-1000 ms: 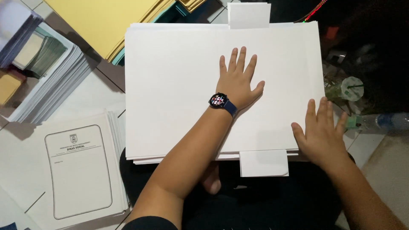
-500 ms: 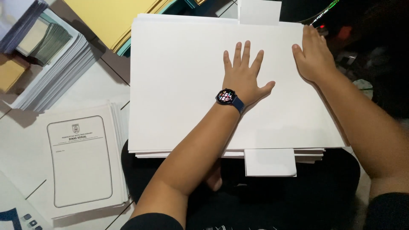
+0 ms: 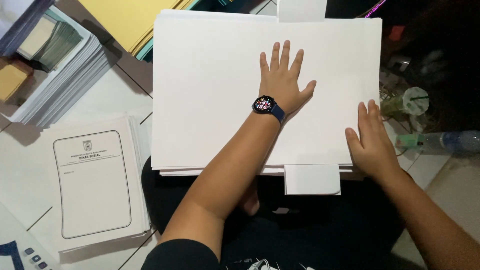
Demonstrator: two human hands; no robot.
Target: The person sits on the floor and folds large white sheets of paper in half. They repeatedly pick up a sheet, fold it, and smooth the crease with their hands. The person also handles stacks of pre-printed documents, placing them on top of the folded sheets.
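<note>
I am looking down from the head camera at a pale tiled floor (image 3: 107, 97) crowded with paper. A stack of printed cover sheets with a framed border (image 3: 95, 185) lies at lower left, a fanned grey pile of documents (image 3: 60, 85) sits at upper left, and yellow folders (image 3: 127, 20) reach in from the top. At the right edge, in shadow, I make out a plastic bottle (image 3: 445, 141) lying on its side and a clear cup with a green straw (image 3: 415, 101).

In the middle a large stack of blank white sheets (image 3: 210, 85) rests across my lap, with dark clothing showing beneath its near edge. A small white paper tab (image 3: 311, 179) sticks out from under that near edge, and another white tab (image 3: 301, 10) shows at the far edge.

My left hand (image 3: 282, 82) lies palm down on top of the stack, right of its centre, fingers spread flat and thumb out to the right. It grips nothing and simply presses on the top sheet. The forearm runs diagonally up from lower left, with a dark wristwatch (image 3: 265, 106) on the wrist.

My right hand (image 3: 372, 145) sits at the stack's near right corner, palm down, fingers together and pointing away from me. It touches the paper's right edge; I cannot tell whether the thumb is hooked under any sheets.
</note>
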